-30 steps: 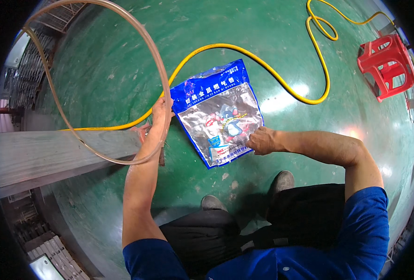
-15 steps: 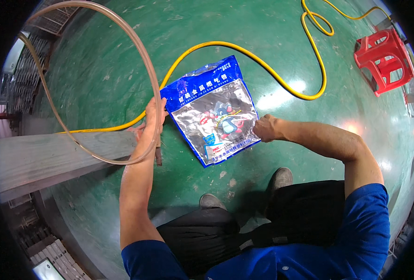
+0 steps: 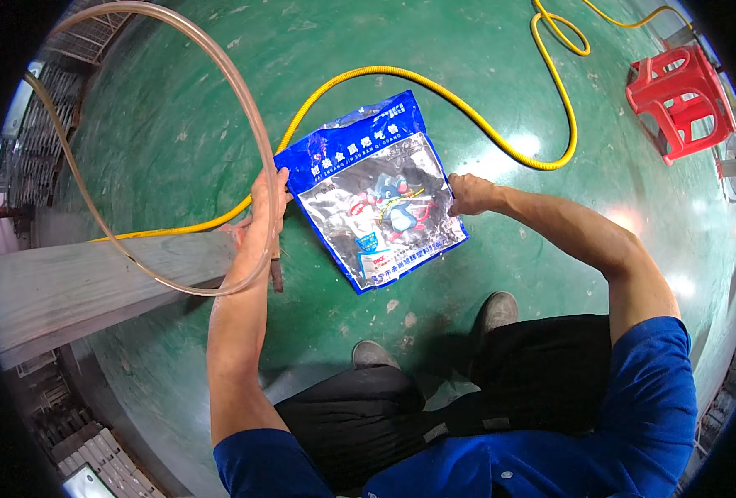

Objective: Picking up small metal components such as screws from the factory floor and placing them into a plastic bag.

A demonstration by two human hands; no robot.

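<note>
A flat plastic bag (image 3: 376, 191), blue at its ends and clear in the middle with a cartoon print, is held tilted in front of me. Its left edge is gripped by my left hand (image 3: 270, 197), partly hidden behind a clear hose (image 3: 256, 108) that hangs in a big loop. On the opposite edge, the fingers of my right hand (image 3: 472, 196) are closed round the plastic. Dark, indistinct contents show through the clear part. A yellow corrugated hose (image 3: 443, 91) passes behind my left hand and curves away beyond the bag.
A grey board or beam (image 3: 111, 286) juts in from the left, its end by my left forearm. A red plastic stool (image 3: 682, 104) stands far right on the green floor (image 3: 202, 100). Racks with stacked items (image 3: 57, 108) line the left side. My shoes are below the bag.
My right hand has moved upward along the bag's right edge, and its grip looks different. My left hand still holds the left edge. The view has shifted slightly.
</note>
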